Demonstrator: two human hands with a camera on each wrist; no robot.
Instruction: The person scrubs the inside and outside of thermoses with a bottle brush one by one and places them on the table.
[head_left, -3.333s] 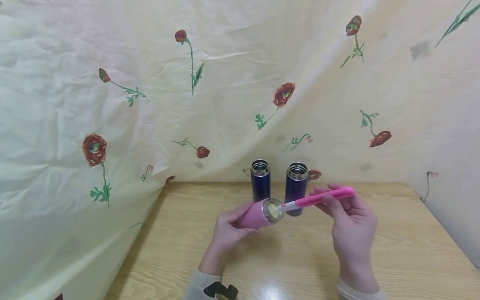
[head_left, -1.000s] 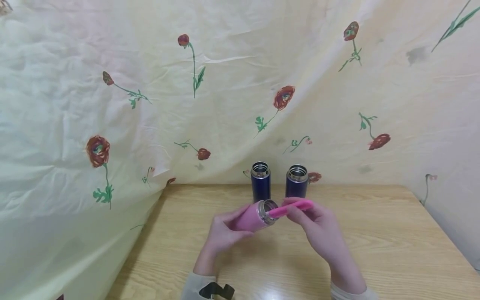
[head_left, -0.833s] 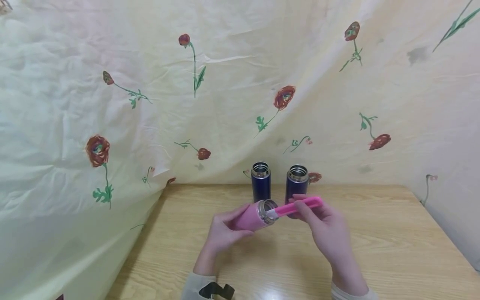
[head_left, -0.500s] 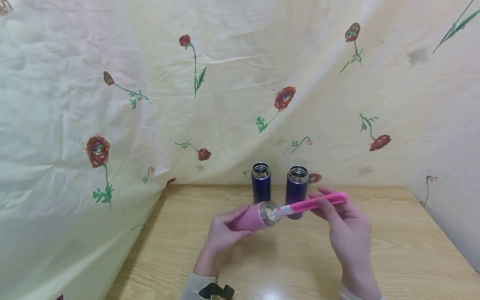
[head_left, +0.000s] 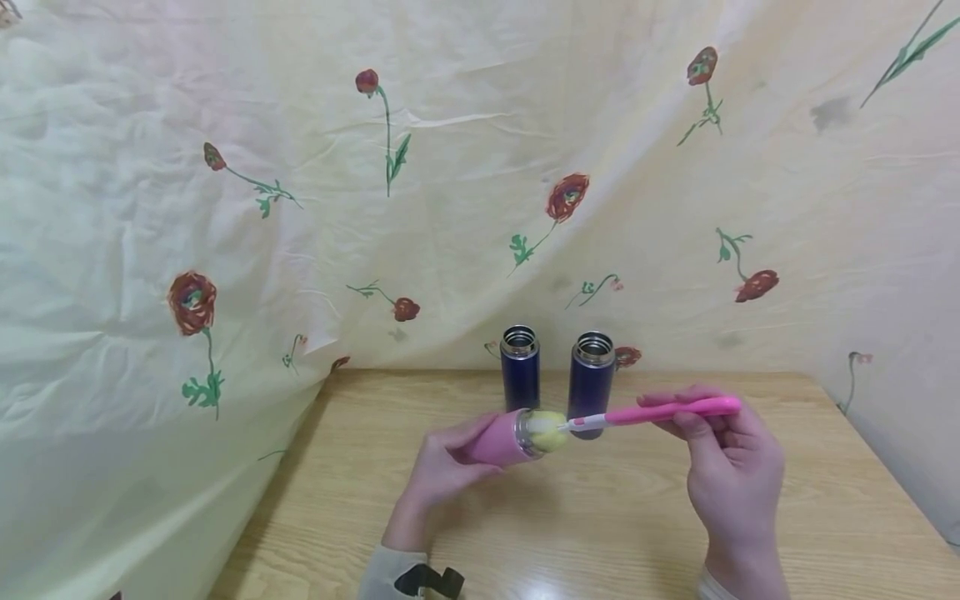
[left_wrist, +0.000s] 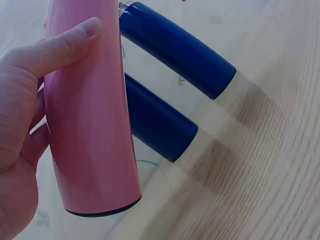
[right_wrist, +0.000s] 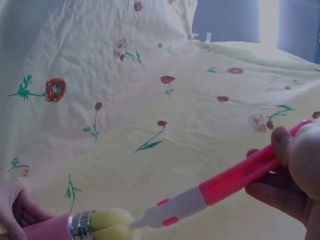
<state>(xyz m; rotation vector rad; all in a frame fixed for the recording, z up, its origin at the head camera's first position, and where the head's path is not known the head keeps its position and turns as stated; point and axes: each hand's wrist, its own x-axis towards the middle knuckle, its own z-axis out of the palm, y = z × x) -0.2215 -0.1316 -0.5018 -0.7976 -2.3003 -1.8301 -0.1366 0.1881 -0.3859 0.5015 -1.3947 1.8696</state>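
Note:
My left hand (head_left: 442, 467) grips a pink insulated bottle (head_left: 497, 442) above the table, tilted with its steel-rimmed mouth toward the right. In the left wrist view the thumb lies across the pink bottle (left_wrist: 92, 125). My right hand (head_left: 738, 479) pinches the pink handle of a bottle brush (head_left: 663, 412). Its yellow sponge head (head_left: 553, 432) bulges out of the mouth, with the far end hidden inside. The right wrist view shows the split yellow sponge (right_wrist: 111, 226) at the steel rim, joined to the brush's white neck (right_wrist: 175, 209).
Two lidless dark blue bottles stand upright behind the pink one, a left blue bottle (head_left: 521, 371) and a right blue bottle (head_left: 591, 383). A wooden table (head_left: 600, 517) lies below. Flowered cloth (head_left: 450, 208) hangs at the back and sides.
The right hand has drawn the brush rightward from deep in the pink bottle, and its yellow sponge now shows outside the mouth. The left hand and bottle hold nearly the same place.

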